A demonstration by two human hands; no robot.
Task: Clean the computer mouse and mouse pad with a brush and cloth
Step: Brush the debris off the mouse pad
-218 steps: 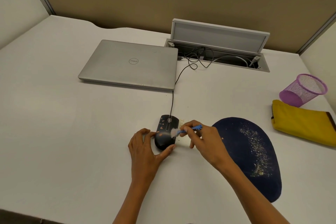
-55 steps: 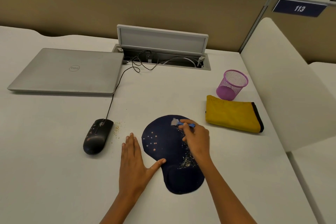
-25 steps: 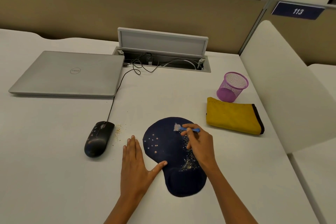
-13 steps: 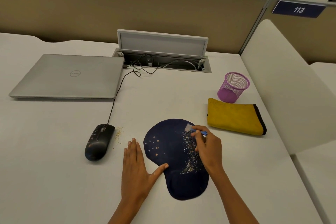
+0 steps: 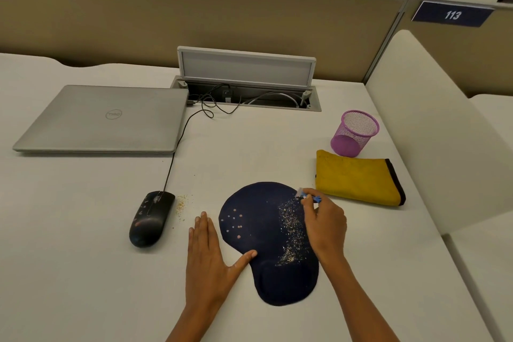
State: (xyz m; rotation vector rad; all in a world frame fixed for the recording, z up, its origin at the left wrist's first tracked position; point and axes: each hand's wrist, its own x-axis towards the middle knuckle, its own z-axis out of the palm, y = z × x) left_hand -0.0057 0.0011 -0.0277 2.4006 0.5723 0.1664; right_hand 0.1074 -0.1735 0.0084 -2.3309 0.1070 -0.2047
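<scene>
A dark blue mouse pad (image 5: 261,233) lies on the white desk, with a band of fine crumbs on its right half and a few pale specks on its left. My right hand (image 5: 324,226) pinches a small blue brush (image 5: 309,196), whose white bristles touch the pad's upper right edge. My left hand (image 5: 209,258) rests flat on the desk beside the pad, its thumb touching the pad's left edge. A black wired mouse (image 5: 151,218) with pale specks sits to the left, crumbs on the desk beside it. A folded yellow cloth (image 5: 358,178) lies to the right.
A closed silver laptop (image 5: 108,118) sits at the back left, with the mouse cable running to it. Behind is an open cable tray (image 5: 247,89). A purple mesh cup (image 5: 354,133) stands behind the cloth. A white partition (image 5: 433,130) bounds the desk on the right.
My right hand has swept the brush rightward across the top of the pad to its upper right edge. Earlier it brushed the mouse. My left hand stays flat by the pad.
</scene>
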